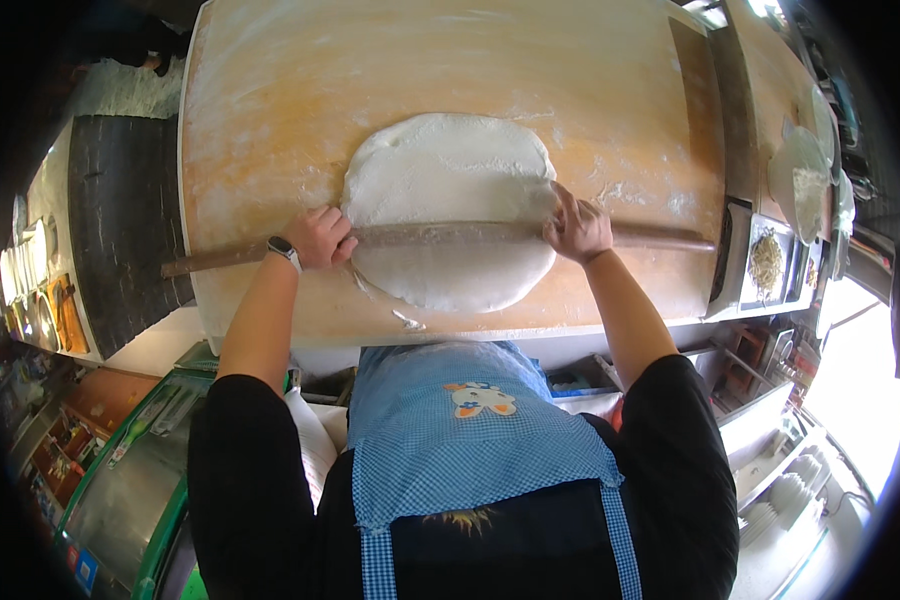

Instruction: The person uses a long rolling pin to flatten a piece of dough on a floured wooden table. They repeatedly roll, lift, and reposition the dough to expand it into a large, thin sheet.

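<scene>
A long wooden rolling pin [450, 234] lies across a wide, rounded sheet of floured dough [450, 176]. My left hand [320, 236] grips the pin beside the dough's left edge, with a watch band on that wrist. At the dough's right edge my right hand [579, 225] is closed on the pin, its thumb side close to the dough. Both ends of the pin reach well past my hands, the left one beyond the board's edge. Under the dough is a large wooden board [270, 135] dusted with flour.
Flour and dough scraps [407, 321] lie near the board's front edge. To the right stand a plastic bag of flour [804, 184] and a tray of shredded food [766, 262]. A dark panel [124, 225] borders the left, and a green-framed glass case [139, 450] stands at lower left.
</scene>
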A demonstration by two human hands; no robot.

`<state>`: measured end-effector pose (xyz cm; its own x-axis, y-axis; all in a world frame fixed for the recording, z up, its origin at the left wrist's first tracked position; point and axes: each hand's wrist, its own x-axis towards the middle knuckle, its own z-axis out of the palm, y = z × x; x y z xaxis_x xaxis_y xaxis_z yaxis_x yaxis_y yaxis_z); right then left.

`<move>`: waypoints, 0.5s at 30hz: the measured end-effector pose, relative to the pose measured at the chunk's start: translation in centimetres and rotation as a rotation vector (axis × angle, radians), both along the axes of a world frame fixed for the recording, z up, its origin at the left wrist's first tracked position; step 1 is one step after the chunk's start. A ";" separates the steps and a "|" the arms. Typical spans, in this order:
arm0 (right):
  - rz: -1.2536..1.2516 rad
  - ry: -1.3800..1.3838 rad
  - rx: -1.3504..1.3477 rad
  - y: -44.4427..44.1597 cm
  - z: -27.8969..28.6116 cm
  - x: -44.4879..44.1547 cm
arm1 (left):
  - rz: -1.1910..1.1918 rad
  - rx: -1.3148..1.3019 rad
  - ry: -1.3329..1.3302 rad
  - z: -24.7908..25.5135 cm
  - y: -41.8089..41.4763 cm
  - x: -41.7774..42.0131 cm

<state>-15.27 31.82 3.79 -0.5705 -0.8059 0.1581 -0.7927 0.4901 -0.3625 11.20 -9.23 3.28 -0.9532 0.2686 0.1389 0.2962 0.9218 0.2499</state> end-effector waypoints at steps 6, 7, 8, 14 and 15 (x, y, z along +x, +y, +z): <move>-0.513 0.263 -0.110 -1.2 -1.7 3.3 | 0.702 -0.098 0.150 -1.2 5.4 0.2; -0.638 0.399 -0.072 -1.0 -2.7 4.2 | 0.745 -0.111 0.190 -1.1 6.6 -1.0; -0.618 0.398 -0.075 -1.6 -2.6 4.8 | 0.803 -0.127 0.219 -1.0 7.9 -1.6; -0.370 0.261 -0.060 -2.7 -1.7 2.5 | 0.731 0.007 0.002 0.1 6.7 -2.3; -0.342 0.230 -0.043 -3.0 -1.5 1.8 | 0.688 -0.007 -0.039 0.5 6.2 -2.9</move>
<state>-13.43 28.80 2.31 -0.7499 -0.5661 0.3424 -0.6498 0.7273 -0.2207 8.33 -3.05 3.83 -0.9114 -0.3988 0.1020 -0.3661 0.8985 0.2421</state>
